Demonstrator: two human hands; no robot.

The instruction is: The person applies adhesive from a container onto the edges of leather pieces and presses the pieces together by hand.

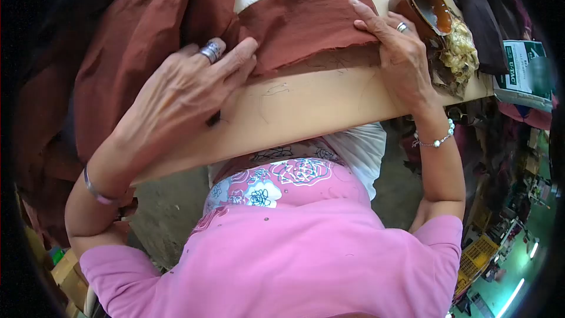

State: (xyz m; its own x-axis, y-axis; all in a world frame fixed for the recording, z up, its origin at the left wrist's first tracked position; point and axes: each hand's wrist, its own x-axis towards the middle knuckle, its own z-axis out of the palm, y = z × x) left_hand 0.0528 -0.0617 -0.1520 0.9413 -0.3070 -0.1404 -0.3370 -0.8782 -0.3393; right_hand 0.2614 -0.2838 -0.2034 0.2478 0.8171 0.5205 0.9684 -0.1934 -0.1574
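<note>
A piece of reddish-brown cloth (312, 24) with a frayed edge lies across the pale tabletop (306, 97). My left hand (191, 82), wearing a wide ring, rests at the cloth's left part, fingers bent against it and slightly blurred. Beyond and left of it, more of the brown cloth (141, 41) is bunched and hangs over the table edge. My right hand (400, 44) lies at the cloth's right end, thumb and forefinger apart, the thumb on top of the cloth; its other fingers are partly hidden.
Right of my right hand stands a brown glossy bowl (422, 9), tilted, beside a crumpled yellowish bundle (462, 50). A green and white packet (525, 71) is at the table's right end. Dark cloth (471, 12) lies behind. A yellow crate (478, 259) stands on the floor, lower right.
</note>
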